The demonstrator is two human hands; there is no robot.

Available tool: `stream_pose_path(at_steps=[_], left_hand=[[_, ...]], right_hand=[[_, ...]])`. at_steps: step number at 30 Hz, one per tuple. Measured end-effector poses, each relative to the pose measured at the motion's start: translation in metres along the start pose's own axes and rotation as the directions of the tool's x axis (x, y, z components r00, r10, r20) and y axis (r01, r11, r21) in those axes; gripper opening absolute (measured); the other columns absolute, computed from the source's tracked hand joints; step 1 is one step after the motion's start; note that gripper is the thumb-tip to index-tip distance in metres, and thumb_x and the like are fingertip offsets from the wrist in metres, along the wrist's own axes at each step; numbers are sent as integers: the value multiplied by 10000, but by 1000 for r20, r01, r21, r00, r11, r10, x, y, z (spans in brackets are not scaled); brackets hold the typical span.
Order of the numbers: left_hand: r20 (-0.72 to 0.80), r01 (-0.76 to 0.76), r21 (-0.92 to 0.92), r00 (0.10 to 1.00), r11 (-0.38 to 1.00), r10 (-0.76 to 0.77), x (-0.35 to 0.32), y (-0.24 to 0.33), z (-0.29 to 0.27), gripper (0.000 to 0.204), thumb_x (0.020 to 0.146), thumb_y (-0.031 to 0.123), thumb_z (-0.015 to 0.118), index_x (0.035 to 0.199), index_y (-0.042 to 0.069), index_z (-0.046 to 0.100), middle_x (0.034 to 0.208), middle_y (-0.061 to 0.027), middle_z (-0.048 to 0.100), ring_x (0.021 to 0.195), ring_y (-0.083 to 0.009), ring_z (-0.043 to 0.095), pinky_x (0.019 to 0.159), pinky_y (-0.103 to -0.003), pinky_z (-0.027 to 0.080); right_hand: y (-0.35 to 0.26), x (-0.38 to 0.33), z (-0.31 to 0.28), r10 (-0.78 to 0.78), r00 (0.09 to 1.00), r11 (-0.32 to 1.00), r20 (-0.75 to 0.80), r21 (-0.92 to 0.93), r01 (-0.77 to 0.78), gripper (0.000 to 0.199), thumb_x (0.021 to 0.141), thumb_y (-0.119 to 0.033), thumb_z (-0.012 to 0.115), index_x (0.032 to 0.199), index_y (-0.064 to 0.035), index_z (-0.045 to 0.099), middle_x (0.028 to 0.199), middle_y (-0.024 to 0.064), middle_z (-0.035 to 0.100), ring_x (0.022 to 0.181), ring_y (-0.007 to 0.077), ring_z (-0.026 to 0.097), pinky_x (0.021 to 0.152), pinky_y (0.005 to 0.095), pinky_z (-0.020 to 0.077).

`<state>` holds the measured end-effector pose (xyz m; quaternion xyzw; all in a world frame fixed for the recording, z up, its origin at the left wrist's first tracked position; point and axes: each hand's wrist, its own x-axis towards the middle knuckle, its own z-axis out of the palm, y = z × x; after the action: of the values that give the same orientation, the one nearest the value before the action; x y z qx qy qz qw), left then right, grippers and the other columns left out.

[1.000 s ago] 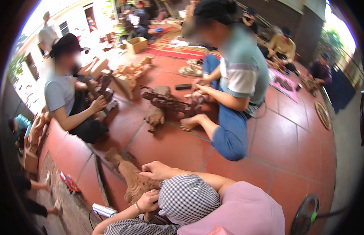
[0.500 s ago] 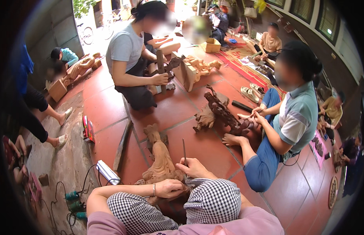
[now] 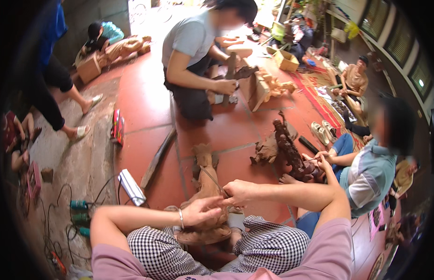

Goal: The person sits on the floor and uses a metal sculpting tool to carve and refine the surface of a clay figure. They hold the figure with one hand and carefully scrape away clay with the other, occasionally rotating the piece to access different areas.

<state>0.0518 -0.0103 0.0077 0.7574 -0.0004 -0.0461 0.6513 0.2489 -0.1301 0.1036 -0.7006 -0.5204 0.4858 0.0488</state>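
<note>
A light-brown wooden carving (image 3: pixel 207 179) lies between my knees, its narrow flared end pointing away and its broad base (image 3: pixel 205 237) nearest me. Over its middle, my right hand (image 3: pixel 240 192) is closed around a thin, dark, rod-like carving tool (image 3: pixel 211 176), which slants up to the left across the wood. Beside it, my left hand (image 3: pixel 203 211) has its fingers stretched toward the right hand's fingers. Whether they touch the tool's lower end I cannot tell. The hands hide part of the carving.
A long wooden piece (image 3: pixel 158 158) and a white power strip (image 3: pixel 131 187) lie left, near green power tools (image 3: pixel 79 217) with cords. Ahead, a co-worker (image 3: pixel 189 60) handles a mallet (image 3: pixel 230 70). Another (image 3: pixel 373 163) sits close on my right with a dark carving (image 3: pixel 291 149).
My right hand has moved forward and right, and the tool has tipped from upright to slanting left. My left hand has left the base, its fingers now straightened. My knees are farther apart.
</note>
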Motion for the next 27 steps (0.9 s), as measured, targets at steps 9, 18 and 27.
stream_pose_path(at_steps=[9,18,27], left_hand=[[45,157,-241,988,958,-151,0,8,-51,603,1104,406,281,1539,-9,338,1324,-194,603,993,-200,655,911,-368,522],[-796,-150,-360,564,921,-220,-25,-92,-93,546,1109,410,306,1231,-33,600,851,-65,693,776,-184,647,784,-398,531],[-877,878,-364,-210,310,-433,-149,-278,-223,745,760,518,759,1262,2,569,1218,-252,671,1132,-394,667,956,-490,540]], right_hand=[[-25,60,8,-385,923,880,3,302,367,237,936,-240,725,1012,-23,669,691,39,630,546,113,619,500,278,518],[22,80,40,-174,943,922,-285,288,257,151,946,-80,697,1060,17,682,926,85,695,738,120,656,655,268,523],[15,99,62,-410,806,910,-426,-135,392,121,844,-31,746,950,-33,687,805,93,599,639,241,629,579,341,513]])
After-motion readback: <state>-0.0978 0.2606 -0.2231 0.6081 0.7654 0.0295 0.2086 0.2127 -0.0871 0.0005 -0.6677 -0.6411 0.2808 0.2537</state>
